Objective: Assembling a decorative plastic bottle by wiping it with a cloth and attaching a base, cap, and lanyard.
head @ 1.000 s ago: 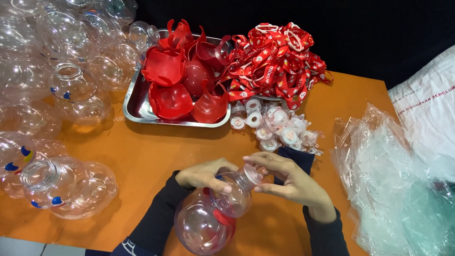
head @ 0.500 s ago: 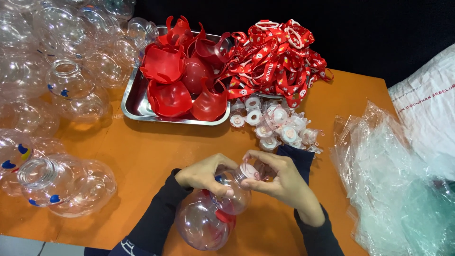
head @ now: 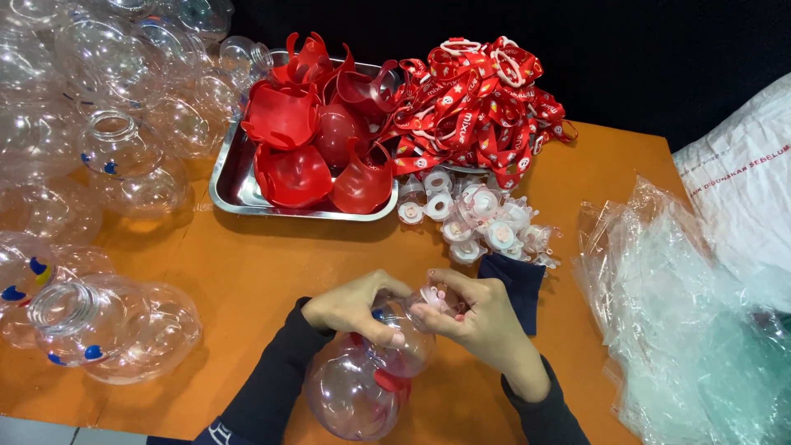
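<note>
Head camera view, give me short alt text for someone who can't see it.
Two hands, left hand and right hand, grip a clear round plastic bottle at its neck over an orange table. Behind sit a metal tray of red plastic pieces, red straps and small clear caps.

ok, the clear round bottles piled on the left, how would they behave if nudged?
The clear bottles look thin-walled and empty, so probably light. Their bulging round bodies would likely roll on the orange table. Loosely heaped, a nudged one may shift its neighbours.
</note>
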